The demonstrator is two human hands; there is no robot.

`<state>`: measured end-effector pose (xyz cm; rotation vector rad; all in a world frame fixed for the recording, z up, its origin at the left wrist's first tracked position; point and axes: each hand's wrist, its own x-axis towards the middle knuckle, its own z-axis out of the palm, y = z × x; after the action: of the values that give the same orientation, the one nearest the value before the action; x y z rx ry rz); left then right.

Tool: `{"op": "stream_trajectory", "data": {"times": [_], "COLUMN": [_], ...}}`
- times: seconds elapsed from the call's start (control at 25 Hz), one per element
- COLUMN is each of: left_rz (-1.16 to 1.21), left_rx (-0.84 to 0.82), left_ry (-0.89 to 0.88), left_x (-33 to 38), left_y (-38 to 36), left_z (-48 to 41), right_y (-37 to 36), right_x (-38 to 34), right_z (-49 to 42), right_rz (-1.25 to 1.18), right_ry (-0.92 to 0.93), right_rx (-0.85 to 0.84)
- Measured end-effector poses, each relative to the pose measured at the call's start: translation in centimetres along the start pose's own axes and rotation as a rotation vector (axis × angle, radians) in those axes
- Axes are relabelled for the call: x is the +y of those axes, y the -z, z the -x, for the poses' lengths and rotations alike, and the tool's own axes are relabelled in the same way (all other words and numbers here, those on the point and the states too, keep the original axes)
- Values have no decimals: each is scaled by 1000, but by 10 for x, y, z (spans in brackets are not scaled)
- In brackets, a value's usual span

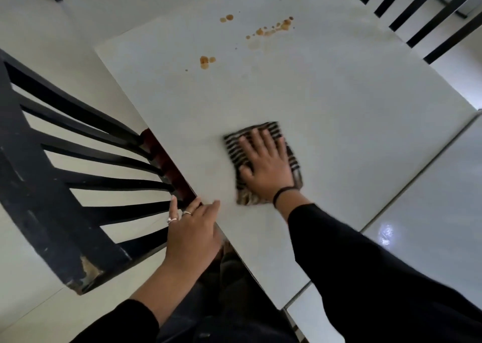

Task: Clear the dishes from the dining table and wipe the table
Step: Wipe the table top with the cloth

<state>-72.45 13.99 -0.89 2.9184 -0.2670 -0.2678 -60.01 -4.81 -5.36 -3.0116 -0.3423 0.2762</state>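
Observation:
The white dining table (313, 94) fills the middle of the view, with no dishes on it. My right hand (266, 165) lies flat, fingers spread, pressing a folded black-and-white striped cloth (263, 130) onto the tabletop near the front. My left hand (193, 228) rests at the table's near left edge, fingers hooked over the rim, with rings on two fingers. Brown spill spots (206, 61) sit further up the table, and more brown drops (276, 28) lie toward the far end.
A black slatted chair (52, 173) stands close against the table's left side. Another black chair back (427, 11) is at the far right. Glossy white floor tiles (430, 212) lie to the right.

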Motion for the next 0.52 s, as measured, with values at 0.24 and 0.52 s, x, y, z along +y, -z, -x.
{"op": "stream_trajectory", "data": {"times": [0.24, 0.52], "left_rz": [90, 53], "left_rx": [106, 111], "left_ry": [53, 51], "left_x": [30, 40], "left_y": [5, -9], "left_z": [-53, -129], "right_y": [-24, 14], "right_x": [43, 165], "right_z": [106, 7], "right_rz": [8, -48], "right_ry": [308, -257], "right_rx": [-8, 59]}}
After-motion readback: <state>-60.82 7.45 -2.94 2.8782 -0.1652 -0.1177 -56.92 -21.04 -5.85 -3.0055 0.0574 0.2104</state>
